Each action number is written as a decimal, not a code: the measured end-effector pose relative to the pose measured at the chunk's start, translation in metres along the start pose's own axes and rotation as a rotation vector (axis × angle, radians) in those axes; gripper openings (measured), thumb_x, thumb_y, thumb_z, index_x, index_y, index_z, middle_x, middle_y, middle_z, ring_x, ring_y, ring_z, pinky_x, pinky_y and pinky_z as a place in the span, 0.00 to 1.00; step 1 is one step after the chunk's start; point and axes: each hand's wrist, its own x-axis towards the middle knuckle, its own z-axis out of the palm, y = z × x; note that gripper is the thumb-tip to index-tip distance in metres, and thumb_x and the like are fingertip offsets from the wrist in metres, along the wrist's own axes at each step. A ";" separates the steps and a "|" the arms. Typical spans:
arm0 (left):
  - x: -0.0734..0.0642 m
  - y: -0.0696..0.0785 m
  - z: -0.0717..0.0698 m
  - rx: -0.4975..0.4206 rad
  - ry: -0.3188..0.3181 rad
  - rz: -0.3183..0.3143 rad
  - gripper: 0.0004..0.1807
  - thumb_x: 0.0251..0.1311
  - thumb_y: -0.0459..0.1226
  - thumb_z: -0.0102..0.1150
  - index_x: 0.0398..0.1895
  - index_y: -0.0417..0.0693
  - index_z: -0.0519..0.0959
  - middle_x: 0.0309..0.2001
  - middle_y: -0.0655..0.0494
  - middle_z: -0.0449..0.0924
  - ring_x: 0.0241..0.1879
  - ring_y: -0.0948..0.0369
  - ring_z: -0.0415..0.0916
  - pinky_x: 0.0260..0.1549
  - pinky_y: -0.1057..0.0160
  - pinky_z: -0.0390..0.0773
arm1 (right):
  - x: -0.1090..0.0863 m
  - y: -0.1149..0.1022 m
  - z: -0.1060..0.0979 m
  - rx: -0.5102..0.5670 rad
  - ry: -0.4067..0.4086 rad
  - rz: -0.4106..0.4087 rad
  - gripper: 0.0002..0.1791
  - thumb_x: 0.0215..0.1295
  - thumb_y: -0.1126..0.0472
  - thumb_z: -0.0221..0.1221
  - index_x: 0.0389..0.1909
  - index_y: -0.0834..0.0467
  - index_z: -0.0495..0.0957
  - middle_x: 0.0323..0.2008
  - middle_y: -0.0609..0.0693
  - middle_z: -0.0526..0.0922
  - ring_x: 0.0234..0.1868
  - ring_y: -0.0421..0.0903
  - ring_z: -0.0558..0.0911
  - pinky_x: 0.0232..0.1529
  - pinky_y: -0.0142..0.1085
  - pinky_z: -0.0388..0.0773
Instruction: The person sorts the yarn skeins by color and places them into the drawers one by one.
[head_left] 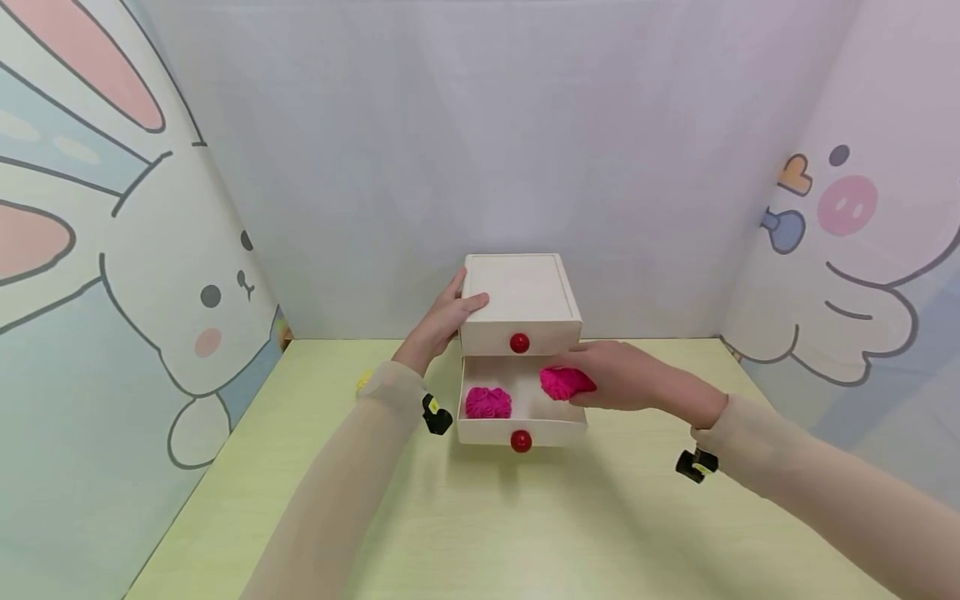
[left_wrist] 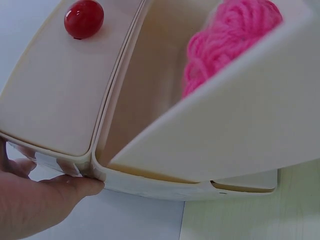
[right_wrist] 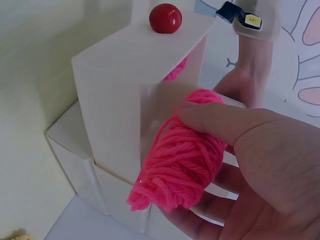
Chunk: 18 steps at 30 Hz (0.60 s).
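Note:
A white two-drawer box (head_left: 517, 287) stands on the table, its lower drawer (head_left: 480, 432) pulled out below the upper one. My left hand (head_left: 442, 321) holds the box by its left edge, thumb on top and fingers along the side. Over the right part of the open drawer, my right hand (head_left: 618, 375) grips a bright pink yarn skein (right_wrist: 182, 150) between thumb and fingers. Another pink yarn skein (head_left: 488, 403) lies inside the drawer at the left; the left wrist view shows it partly hidden behind the drawer's front. Red round knobs (head_left: 520, 342) mark both drawers.
Something small and yellow (head_left: 363, 381) lies on the table (head_left: 510, 533), partly covered by my left arm. A pale curtain (head_left: 495, 150) hangs behind the box. Cartoon-printed panels (head_left: 165, 275) stand at both sides.

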 end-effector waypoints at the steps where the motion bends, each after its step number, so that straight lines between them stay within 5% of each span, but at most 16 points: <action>1: 0.000 0.000 0.000 -0.001 0.000 0.001 0.48 0.76 0.48 0.60 0.89 0.69 0.41 0.88 0.49 0.41 0.85 0.46 0.43 0.75 0.34 0.59 | 0.002 -0.001 0.001 -0.001 0.002 -0.008 0.32 0.59 0.60 0.79 0.65 0.48 0.81 0.52 0.47 0.84 0.44 0.44 0.80 0.44 0.39 0.82; 12: 0.000 -0.001 -0.001 -0.006 -0.001 0.004 0.48 0.76 0.48 0.60 0.89 0.70 0.41 0.88 0.50 0.40 0.85 0.47 0.41 0.76 0.35 0.57 | 0.027 -0.014 0.016 0.033 -0.028 -0.019 0.31 0.56 0.60 0.80 0.62 0.50 0.83 0.58 0.49 0.81 0.55 0.48 0.79 0.48 0.40 0.84; 18: -0.001 0.000 -0.001 -0.012 -0.005 0.011 0.48 0.76 0.48 0.60 0.89 0.70 0.41 0.88 0.50 0.40 0.85 0.48 0.42 0.76 0.36 0.58 | 0.038 -0.012 0.025 0.063 -0.064 -0.001 0.25 0.59 0.59 0.79 0.58 0.51 0.86 0.52 0.45 0.87 0.48 0.43 0.80 0.45 0.36 0.82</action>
